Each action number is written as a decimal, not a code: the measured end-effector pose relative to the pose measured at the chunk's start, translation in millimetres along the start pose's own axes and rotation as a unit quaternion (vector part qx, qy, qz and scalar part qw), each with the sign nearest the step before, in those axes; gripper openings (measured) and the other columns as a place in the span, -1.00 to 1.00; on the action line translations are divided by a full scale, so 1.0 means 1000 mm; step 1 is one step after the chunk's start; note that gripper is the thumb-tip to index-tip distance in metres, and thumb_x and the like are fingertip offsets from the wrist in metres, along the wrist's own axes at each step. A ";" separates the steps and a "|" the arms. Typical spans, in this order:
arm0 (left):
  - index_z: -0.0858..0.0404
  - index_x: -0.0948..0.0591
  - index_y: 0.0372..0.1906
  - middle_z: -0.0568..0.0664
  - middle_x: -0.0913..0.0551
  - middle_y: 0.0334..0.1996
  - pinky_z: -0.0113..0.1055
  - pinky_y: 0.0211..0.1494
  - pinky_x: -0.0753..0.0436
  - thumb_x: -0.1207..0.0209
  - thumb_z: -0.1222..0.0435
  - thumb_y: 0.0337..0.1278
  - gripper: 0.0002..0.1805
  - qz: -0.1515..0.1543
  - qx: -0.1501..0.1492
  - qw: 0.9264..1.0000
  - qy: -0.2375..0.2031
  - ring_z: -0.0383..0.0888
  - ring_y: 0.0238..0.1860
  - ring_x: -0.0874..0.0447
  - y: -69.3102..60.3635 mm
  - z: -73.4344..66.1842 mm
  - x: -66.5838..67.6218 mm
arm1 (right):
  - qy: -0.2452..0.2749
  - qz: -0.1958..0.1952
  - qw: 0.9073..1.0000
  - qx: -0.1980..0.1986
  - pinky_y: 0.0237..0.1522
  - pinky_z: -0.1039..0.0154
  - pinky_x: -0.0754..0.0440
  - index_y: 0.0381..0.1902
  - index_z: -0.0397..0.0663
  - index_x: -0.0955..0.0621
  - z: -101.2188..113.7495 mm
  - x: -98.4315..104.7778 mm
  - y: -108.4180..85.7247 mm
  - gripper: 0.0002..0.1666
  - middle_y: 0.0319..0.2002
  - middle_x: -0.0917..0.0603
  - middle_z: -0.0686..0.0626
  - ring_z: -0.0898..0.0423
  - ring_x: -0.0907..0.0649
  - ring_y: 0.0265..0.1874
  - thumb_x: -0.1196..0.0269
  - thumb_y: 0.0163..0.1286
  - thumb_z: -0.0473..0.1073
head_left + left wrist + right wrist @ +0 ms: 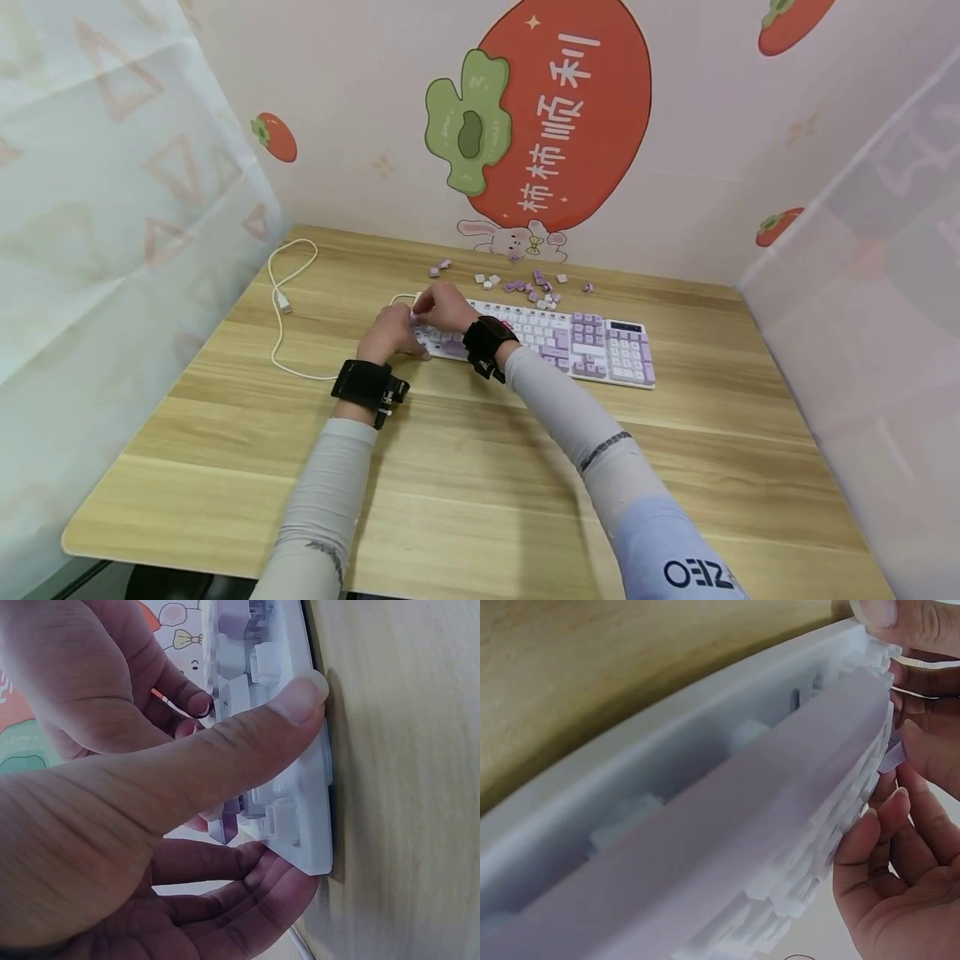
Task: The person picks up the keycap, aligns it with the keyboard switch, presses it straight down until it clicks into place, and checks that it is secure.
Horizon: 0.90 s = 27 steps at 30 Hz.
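Observation:
A white and lilac keyboard (555, 337) lies across the table. My left hand (392, 333) grips its left end, the thumb over the front edge and the fingers round the corner in the left wrist view. My right hand (447, 308) is bent over the same end, pinching a small purple keycap (892, 756) just above the keys; its fingertips are partly hidden. Bare white switches (282, 821) show near that corner. Along the front row, a long lilac spacebar (727, 840) fills the right wrist view.
Loose purple and white keycaps (538, 279) lie scattered behind the keyboard. A white cable (274, 333) loops over the table's left side, its plug (282, 302) lying on the wood. Printed wall sheets (697, 142) stand at the back and both sides.

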<state>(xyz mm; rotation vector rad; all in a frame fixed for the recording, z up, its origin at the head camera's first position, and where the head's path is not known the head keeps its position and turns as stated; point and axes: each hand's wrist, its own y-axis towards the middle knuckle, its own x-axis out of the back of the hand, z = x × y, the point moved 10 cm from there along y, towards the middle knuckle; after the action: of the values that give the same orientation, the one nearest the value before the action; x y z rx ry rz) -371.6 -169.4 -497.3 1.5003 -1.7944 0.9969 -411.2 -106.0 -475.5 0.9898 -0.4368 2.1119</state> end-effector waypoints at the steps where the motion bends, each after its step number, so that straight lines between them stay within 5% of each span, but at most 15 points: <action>1: 0.50 -0.54 -0.01 0.20 -0.58 -0.13 -0.14 -0.12 -0.52 -0.63 0.27 -0.31 -0.29 0.000 0.000 1.000 0.000 0.02 -0.20 -0.43 0.000 0.000 0.000 | 0.001 0.002 1.000 -0.001 -0.01 0.27 -0.65 -0.11 -0.28 -0.77 0.000 0.000 0.000 -0.83 -0.17 -0.80 -0.18 -0.01 -0.73 -0.11 -0.33 0.38 -0.35; 16: 0.44 -0.58 -0.10 0.14 -0.58 -0.19 -0.20 -0.16 -0.49 -0.62 0.31 -0.29 -0.41 0.002 -0.011 1.000 -0.008 0.00 -0.23 -0.44 0.002 -0.005 -0.002 | -0.076 -0.035 0.996 -0.001 -0.19 0.28 -0.68 -0.26 -0.11 -0.83 0.011 0.005 -0.002 -0.89 -0.32 -0.81 -0.06 0.09 -0.73 -0.31 -0.43 0.26 -0.36; 27: 0.45 -0.61 -0.03 0.21 -0.63 -0.05 -0.13 0.01 -0.56 -0.61 0.34 -0.27 -0.40 0.001 0.006 1.000 -0.013 0.02 -0.15 -0.49 0.002 0.001 -0.002 | -0.134 -0.028 0.991 -0.009 -0.39 0.36 -0.59 -0.41 -0.02 -0.84 0.019 -0.005 -0.002 -0.88 -0.45 -0.80 0.05 0.21 -0.66 -0.46 -0.41 0.32 -0.26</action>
<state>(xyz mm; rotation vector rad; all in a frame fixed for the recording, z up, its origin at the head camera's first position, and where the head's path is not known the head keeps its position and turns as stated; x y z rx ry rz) -372.8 -168.8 -499.4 1.5261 -1.8113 0.9953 -397.7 -117.5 -466.8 1.2658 -0.5530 1.9296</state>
